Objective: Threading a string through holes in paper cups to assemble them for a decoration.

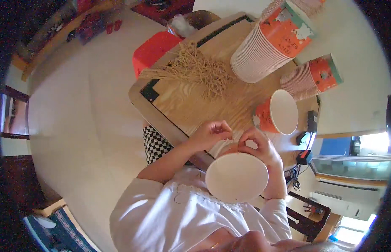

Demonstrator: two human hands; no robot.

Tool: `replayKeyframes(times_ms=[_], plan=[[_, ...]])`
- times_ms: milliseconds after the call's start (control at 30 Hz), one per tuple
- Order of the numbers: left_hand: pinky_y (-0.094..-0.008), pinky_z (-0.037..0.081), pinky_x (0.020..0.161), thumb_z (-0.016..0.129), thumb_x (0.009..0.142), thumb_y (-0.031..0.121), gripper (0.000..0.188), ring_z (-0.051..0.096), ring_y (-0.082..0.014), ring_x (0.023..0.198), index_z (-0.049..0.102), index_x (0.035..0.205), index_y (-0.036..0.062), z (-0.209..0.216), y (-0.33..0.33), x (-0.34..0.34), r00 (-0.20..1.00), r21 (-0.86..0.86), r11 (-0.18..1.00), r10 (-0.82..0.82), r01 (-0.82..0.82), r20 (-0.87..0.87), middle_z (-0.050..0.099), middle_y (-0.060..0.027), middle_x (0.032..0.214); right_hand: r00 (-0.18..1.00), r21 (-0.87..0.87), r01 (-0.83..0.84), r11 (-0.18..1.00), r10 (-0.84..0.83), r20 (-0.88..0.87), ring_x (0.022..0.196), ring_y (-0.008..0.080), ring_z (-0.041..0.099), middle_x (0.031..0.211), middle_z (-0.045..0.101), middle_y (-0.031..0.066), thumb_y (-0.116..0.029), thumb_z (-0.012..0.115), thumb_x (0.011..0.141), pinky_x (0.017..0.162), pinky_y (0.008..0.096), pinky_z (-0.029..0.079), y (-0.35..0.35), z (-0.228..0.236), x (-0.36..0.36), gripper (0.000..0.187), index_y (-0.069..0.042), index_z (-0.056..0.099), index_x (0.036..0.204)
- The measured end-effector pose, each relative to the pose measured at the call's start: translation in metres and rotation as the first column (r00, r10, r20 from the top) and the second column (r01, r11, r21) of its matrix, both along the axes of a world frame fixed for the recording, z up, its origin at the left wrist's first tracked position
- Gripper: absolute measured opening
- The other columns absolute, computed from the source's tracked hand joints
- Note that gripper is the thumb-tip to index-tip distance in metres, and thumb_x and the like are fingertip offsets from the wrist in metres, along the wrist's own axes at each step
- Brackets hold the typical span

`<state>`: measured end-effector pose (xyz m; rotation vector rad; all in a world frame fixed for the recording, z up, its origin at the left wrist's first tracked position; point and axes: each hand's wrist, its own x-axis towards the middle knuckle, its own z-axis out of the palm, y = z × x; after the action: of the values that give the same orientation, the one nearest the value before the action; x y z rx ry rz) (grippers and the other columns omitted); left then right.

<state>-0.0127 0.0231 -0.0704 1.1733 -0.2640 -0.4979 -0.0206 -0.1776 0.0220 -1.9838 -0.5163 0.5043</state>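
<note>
Close to my chest, a paper cup [236, 178] is tilted so that its wide white mouth faces up toward me. Only a strip of its orange outer wall shows behind the rim. My right hand [259, 145] is at the cup's far rim, thumb and fingers pinched against its side. Just left of it, my left hand [214, 133] has its fingers curled together in a pinch; anything thin between them is too small to see. On the table, a second orange paper cup [284, 112] lies tipped beyond my right hand, showing its white inside. A tangled heap of tan twine strings [204, 71] lies farther off.
A tall stack of paper cups [262, 50] and a shorter stack [307, 80] lean at the table's far right. Black adapters with cables [305, 156] sit by the right edge. A red stool [155, 50] stands beyond the wooden table [195, 105].
</note>
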Motion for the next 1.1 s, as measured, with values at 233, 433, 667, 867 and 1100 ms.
replayKeyframes(times_ms=[233, 433, 667, 867, 1100], plan=[[-0.0249, 0.046, 0.07, 0.064, 0.082, 0.015, 0.011, 0.057, -0.0079, 0.075, 0.062, 0.085, 0.0046, 0.025, 0.003, -0.006, 0.981, 0.054, 0.995, 0.072, -0.083, 0.182, 0.063, -0.0014, 0.078, 0.992, 0.066, -0.118, 0.991, 0.114, 0.057, 0.081, 0.0177, 0.059, 0.086, 0.06, 0.0084, 0.001, 0.066, 0.077, 0.073, 0.0293, 0.047, 0.014, 0.023, -0.008, 0.015, -0.001, 0.058, 0.09], [-0.0256, 0.046, 0.068, 0.065, 0.081, 0.015, 0.011, 0.057, -0.0088, 0.074, 0.063, 0.083, 0.0046, 0.019, 0.001, -0.006, 0.979, 0.093, 0.993, 0.056, -0.075, 0.195, 0.063, -0.0024, 0.077, 0.986, 0.147, -0.167, 0.975, 0.163, 0.039, 0.079, 0.0182, 0.059, 0.087, 0.063, 0.0105, 0.003, 0.065, 0.077, 0.07, 0.0292, 0.047, 0.014, 0.018, -0.007, 0.015, -0.001, 0.06, 0.09], [-0.0244, 0.046, 0.067, 0.064, 0.082, 0.013, 0.01, 0.057, -0.0086, 0.072, 0.062, 0.085, 0.0031, 0.028, 0.006, -0.008, 0.996, 0.081, 0.994, 0.072, -0.076, 0.056, 0.062, -0.0017, 0.076, 0.989, 0.2, -0.002, 0.98, 0.032, -0.145, 0.089, 0.0184, 0.06, 0.092, 0.062, 0.0076, -0.023, 0.066, 0.081, 0.077, 0.0305, 0.046, -0.005, 0.019, -0.014, 0.024, -0.003, 0.061, 0.095], [-0.0203, 0.046, 0.064, 0.061, 0.084, 0.009, 0.007, 0.056, -0.0064, 0.069, 0.061, 0.087, 0.0031, 0.04, 0.016, -0.007, 0.997, -0.038, 0.997, 0.074, -0.074, -0.005, 0.06, -0.0003, 0.074, 0.984, -0.089, -0.131, 0.987, 0.14, 0.106, 0.08, 0.0139, 0.055, 0.087, 0.058, 0.0065, -0.015, 0.066, 0.08, 0.072, 0.0283, 0.045, -0.012, 0.014, -0.013, 0.029, 0.0, 0.055, 0.102], [-0.0248, 0.046, 0.063, 0.059, 0.083, 0.006, 0.02, 0.057, -0.0115, 0.067, 0.061, 0.102, 0.0009, 0.065, 0.046, -0.003, 0.983, -0.362, 0.922, 0.172, -0.136, 0.068, 0.06, -0.0043, 0.075, 0.825, -0.071, 0.479, 0.875, -0.421, 0.376, 0.067, 0.0065, 0.048, 0.09, 0.056, 0.0019, 0.002, 0.054, 0.082, 0.055, 0.0203, 0.041, -0.029, -0.01, -0.016, 0.035, -0.006, 0.054, 0.116]])
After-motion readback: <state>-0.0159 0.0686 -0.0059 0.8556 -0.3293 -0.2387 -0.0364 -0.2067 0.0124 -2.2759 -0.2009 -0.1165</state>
